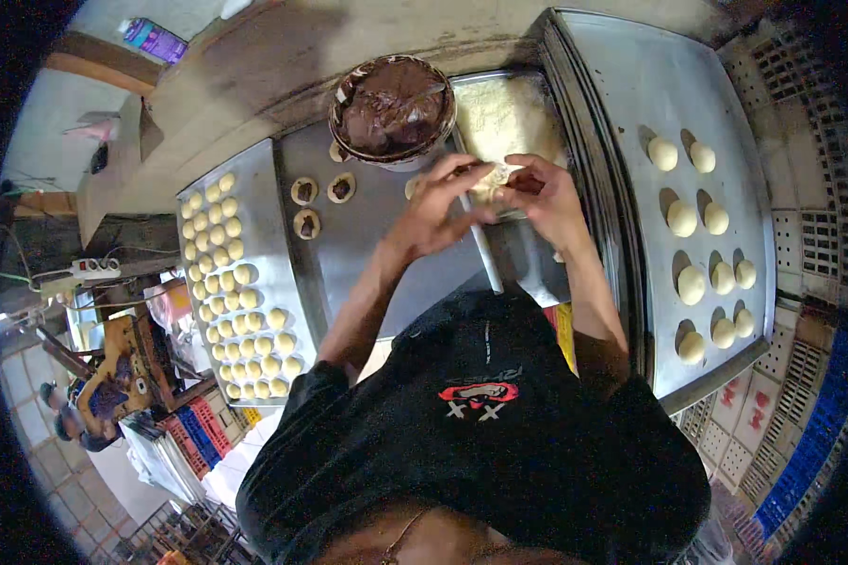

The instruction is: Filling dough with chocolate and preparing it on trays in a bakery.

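Observation:
Both hands are raised over the worktop, with a small piece of pale dough between their fingertips. My left hand grips its left side, fingers curved and the thumb lower down. From the right, my right hand pinches the same piece with bent fingers, which partly hide it. Just beyond them lies a tray of pale yellow powder. A round tub of thick brown filling stands to its left, a utensil stuck in it. Flat dough discs topped with brown filling lie on the dark metal tray.
At the left, a metal tray holds rows of dough balls. A larger metal tray on the right carries several bigger dough balls. A pale bar runs below my hands. Stacked plastic crates stand at far right.

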Tool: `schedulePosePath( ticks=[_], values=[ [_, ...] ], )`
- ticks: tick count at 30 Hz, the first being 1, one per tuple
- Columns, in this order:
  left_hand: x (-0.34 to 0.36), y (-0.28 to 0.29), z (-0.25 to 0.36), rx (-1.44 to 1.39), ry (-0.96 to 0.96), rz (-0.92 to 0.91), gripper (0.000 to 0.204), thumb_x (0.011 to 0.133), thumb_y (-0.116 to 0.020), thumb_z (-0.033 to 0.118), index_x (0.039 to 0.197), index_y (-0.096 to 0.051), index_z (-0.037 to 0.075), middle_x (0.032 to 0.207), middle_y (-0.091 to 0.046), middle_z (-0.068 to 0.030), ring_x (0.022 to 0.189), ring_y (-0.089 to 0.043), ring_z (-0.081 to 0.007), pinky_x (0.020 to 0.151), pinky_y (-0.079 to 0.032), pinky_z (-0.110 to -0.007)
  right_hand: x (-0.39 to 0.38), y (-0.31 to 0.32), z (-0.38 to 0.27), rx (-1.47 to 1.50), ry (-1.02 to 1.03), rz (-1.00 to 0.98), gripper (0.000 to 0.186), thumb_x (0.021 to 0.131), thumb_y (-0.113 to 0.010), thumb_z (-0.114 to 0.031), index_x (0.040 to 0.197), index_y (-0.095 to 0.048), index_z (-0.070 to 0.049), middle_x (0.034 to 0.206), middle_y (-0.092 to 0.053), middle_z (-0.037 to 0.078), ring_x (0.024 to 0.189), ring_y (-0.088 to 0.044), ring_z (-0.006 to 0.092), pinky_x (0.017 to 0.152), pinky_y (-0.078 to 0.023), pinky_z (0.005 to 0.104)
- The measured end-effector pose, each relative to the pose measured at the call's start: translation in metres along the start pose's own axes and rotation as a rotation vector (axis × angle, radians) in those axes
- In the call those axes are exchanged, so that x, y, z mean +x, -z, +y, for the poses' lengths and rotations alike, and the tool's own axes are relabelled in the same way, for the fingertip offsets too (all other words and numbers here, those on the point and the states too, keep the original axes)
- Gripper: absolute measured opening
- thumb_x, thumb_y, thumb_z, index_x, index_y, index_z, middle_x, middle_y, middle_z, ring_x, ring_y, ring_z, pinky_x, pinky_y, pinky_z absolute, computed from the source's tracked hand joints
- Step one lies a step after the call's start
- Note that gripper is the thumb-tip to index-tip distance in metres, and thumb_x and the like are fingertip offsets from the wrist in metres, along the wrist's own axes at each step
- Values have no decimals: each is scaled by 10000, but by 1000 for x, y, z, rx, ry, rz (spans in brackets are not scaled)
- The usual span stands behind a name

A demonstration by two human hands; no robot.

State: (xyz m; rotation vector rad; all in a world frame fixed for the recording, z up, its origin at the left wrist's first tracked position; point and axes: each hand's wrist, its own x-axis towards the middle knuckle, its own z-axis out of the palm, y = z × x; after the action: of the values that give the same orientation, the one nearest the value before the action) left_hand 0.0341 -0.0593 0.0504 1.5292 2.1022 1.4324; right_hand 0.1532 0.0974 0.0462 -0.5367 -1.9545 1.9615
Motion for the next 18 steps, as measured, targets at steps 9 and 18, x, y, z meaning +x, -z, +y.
schedulePosePath(
  ticks=[9,18],
  values=[
    [-25,-5,-3,-758,489,208,325,836,-714,181,1129,-675,44,1135,-567,-119,1044,-564,-187,932,-426,-300,-21,-30,-33,-611,494,42,106,773,-699,-20,879,-698,-20,838,-653,128,769,-659,276,664,-531,336],
    [-37,27,33,-140,263,179,325,679,-811,89,985,-719,28,974,-704,-133,864,-677,-177,789,-526,-288,-29,-41,-39,-405,182,-8,166,760,-716,-52,917,-706,1,900,-698,129,774,-670,213,699,-520,333]
  ],
)
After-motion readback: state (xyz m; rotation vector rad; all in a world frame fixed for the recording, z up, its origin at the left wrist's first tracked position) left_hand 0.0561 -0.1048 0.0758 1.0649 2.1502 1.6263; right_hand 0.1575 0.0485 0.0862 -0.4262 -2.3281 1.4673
